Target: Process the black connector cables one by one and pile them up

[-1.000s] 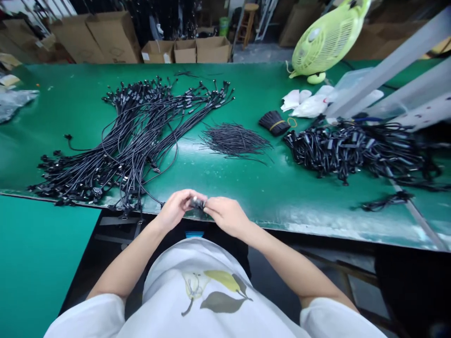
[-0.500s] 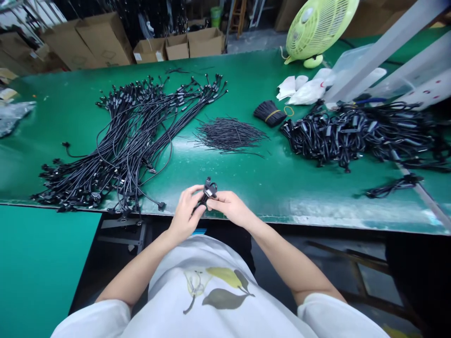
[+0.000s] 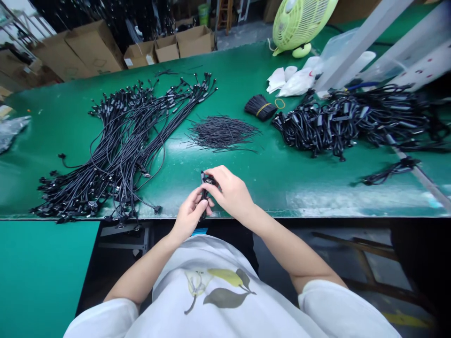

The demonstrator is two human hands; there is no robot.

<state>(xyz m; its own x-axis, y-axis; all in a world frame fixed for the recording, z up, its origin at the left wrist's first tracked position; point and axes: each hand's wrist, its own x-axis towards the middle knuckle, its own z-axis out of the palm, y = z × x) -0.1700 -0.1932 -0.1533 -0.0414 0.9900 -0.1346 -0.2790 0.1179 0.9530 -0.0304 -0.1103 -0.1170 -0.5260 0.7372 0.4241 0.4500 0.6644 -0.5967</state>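
Both hands meet over the near edge of the green table [image 3: 268, 188]. My left hand [image 3: 188, 218] pinches the lower part of a small folded black cable [image 3: 205, 185]. My right hand [image 3: 230, 192] closes its fingers over the cable's upper end, where a connector shows. A large fan of loose black cables [image 3: 123, 141] lies to the left of my hands. A heap of thin black twist ties [image 3: 221, 132] lies just beyond them.
A pile of bundled black cables [image 3: 345, 119] covers the right side, with one single bundle [image 3: 387, 172] nearer the edge. A banded bunch of ties [image 3: 260, 107], white bags [image 3: 292, 80] and a green fan [image 3: 299, 21] stand at the back. Cardboard boxes [image 3: 141, 49] line the far side.
Both hands have risen from the table edge and moved forward over the table with the cable. The right hand now covers its top end.
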